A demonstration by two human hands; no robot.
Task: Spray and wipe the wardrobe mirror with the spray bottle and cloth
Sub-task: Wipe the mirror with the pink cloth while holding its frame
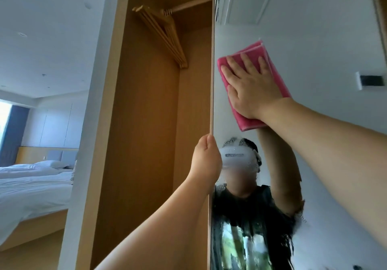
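The wardrobe mirror (314,39) fills the right half of the head view, mounted on an open door seen nearly edge-on. A folded pink cloth (278,81) lies flat against the upper glass. My right hand (249,83) presses on it with fingers spread and straight. My left hand (207,156) grips the door's wooden edge lower down, fingers curled round it. Spray droplets and wet streaks cover the glass below the cloth, over the reflection of a person. The spray bottle is not in view.
The open wardrobe (146,123) stands left of the door, with several wooden hangers (163,35) on a rail at the top. A bed with white linen (31,181) is at the far left. A dark wall fitting (370,81) shows reflected in the mirror.
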